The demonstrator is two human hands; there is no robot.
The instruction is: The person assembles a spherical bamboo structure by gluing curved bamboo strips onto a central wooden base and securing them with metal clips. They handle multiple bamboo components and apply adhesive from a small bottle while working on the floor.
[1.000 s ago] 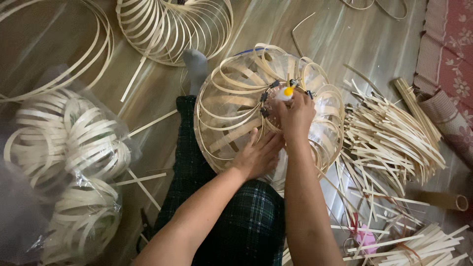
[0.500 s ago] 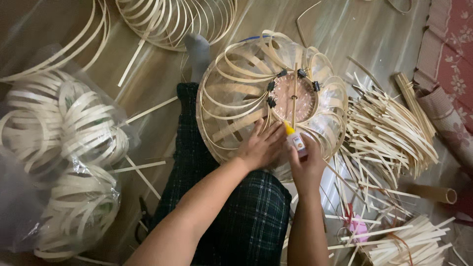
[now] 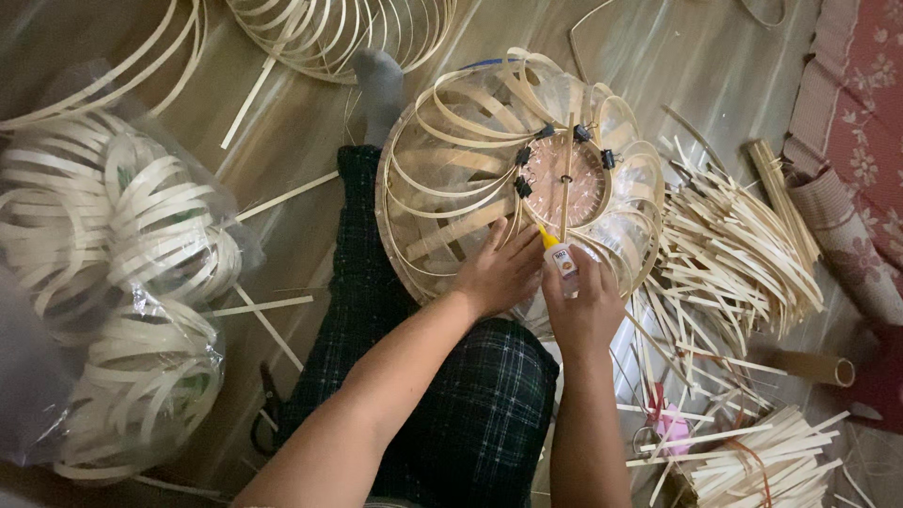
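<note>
The bamboo-strip lampshade frame (image 3: 470,179) lies on the person's lap. The left hand (image 3: 499,273) presses flat on its strips, fingers spread, gripping nothing. The right hand (image 3: 583,306) closes around a small glue bottle (image 3: 562,259). The frame looks light, springy and fragile; best held at the wooden disc (image 3: 564,183).

Clear plastic bag (image 3: 122,282) of bamboo loops at left, white label (image 3: 562,256) on small glue bottle (image 3: 561,260)

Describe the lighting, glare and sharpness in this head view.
Head view: dim, warm light; pale glare streaks the wooden floor at top; the left hand, right hand and glue bottle are sharp; the bagged strip coils look hazy behind shiny plastic; lower-left corner is dark.
</note>
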